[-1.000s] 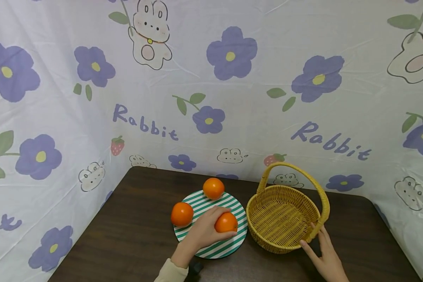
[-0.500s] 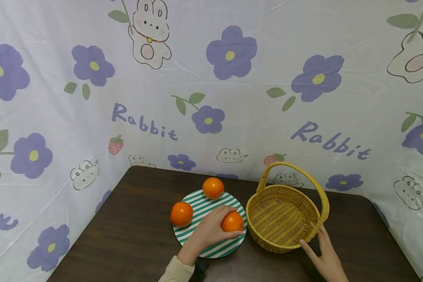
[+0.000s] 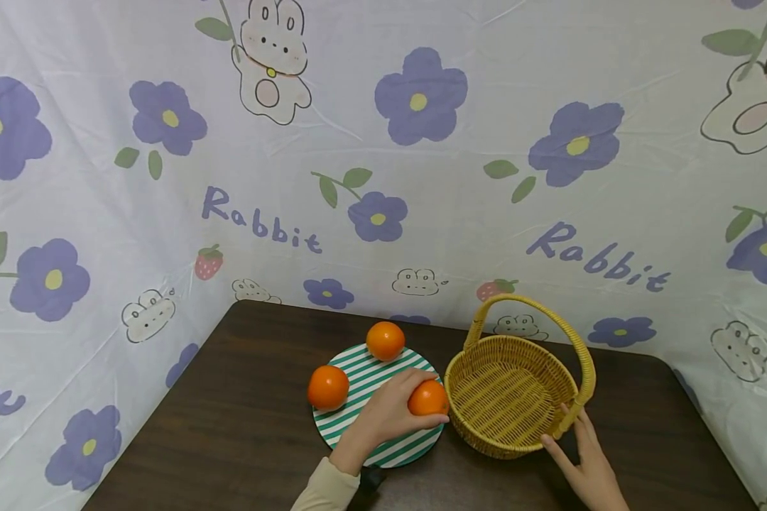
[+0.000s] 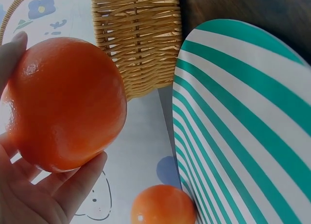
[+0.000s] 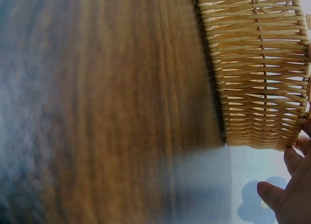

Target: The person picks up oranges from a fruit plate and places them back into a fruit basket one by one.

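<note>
My left hand (image 3: 390,411) grips an orange (image 3: 430,398) between thumb and fingers, over the right edge of a green-and-white striped round plate (image 3: 383,454). Up close in the left wrist view, the orange (image 4: 68,105) looks smooth and shiny, with fingers curved around it. Two other oranges lie on the plate, one at its back (image 3: 385,341) and one at its left (image 3: 329,388). My right hand (image 3: 588,465) holds the near right rim of a yellow wicker basket (image 3: 511,397) at the foot of its handle, a fingertip showing inside. The basket has nothing in it.
The basket's tall arched handle (image 3: 545,307) rises over its opening. Plate and basket stand side by side on a dark wooden table (image 3: 243,411). A patterned white cloth (image 3: 473,206) hangs behind the table and along its sides.
The left hand has carried its orange rightward across the plate toward the basket. The right hand, the basket and the other two oranges have kept their places.
</note>
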`<state>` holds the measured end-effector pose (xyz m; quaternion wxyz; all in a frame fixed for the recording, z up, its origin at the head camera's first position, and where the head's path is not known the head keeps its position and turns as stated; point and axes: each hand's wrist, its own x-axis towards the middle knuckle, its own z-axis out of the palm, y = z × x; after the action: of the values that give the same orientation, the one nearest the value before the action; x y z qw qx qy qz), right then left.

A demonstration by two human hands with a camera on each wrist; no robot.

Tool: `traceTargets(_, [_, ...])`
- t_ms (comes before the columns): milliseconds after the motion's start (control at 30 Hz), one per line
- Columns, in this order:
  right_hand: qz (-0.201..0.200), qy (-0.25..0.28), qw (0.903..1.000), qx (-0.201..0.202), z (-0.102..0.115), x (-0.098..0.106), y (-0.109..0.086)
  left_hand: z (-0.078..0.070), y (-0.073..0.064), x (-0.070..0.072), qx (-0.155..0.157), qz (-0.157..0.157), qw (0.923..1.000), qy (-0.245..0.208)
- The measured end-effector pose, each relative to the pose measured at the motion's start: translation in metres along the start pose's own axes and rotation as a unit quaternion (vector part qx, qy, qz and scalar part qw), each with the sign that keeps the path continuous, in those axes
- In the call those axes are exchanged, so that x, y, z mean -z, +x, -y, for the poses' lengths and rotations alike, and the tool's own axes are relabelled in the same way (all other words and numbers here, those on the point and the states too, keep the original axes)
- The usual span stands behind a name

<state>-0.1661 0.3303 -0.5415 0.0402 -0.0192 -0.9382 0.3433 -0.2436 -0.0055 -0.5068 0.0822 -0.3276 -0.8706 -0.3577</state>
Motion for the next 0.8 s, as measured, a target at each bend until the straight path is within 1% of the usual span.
traceTargets(267, [0.026, -0.006, 0.9991, -0.032, 0.003, 0.003, 0.000, -0.004, 0.005, 0.000, 0.014, 0.007, 0.9998, -0.012])
traceTargets(467, [0.027, -0.003, 0.9992, -0.030, 0.002, 0.003, 0.000, -0.005, 0.012, 0.000, 0.020, 0.007, 0.9996, -0.020])
traceTargets(667, [0.023, 0.000, 0.9994, -0.026, 0.002, 0.002, 0.000, -0.008, 0.018, 0.000, 0.028, 0.005, 0.9982, -0.052])
traceTargets(800, [0.019, 0.001, 0.9996, -0.021, 0.002, 0.002, 0.000, -0.009, 0.024, 0.000, 0.024, 0.001, 0.9976, -0.064])
